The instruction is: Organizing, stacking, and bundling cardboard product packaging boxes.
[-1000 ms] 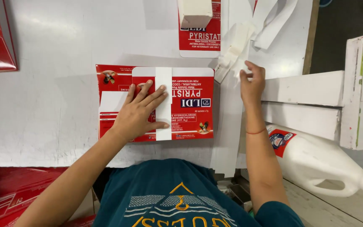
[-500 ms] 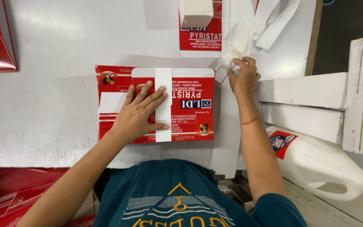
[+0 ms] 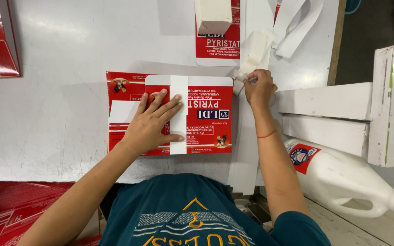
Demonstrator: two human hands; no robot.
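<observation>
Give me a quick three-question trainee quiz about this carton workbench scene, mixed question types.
1. True or false: the left hand lies flat on the flattened red and white cardboard carton.
2. Multiple choice: the right hand pinches
A. the white plastic jug
B. a white paper strip
C. the small white box
3. Fill in: the jug lies on its ____ to the person's right.

Key: 1 true; 2 B; 3 side.
</observation>
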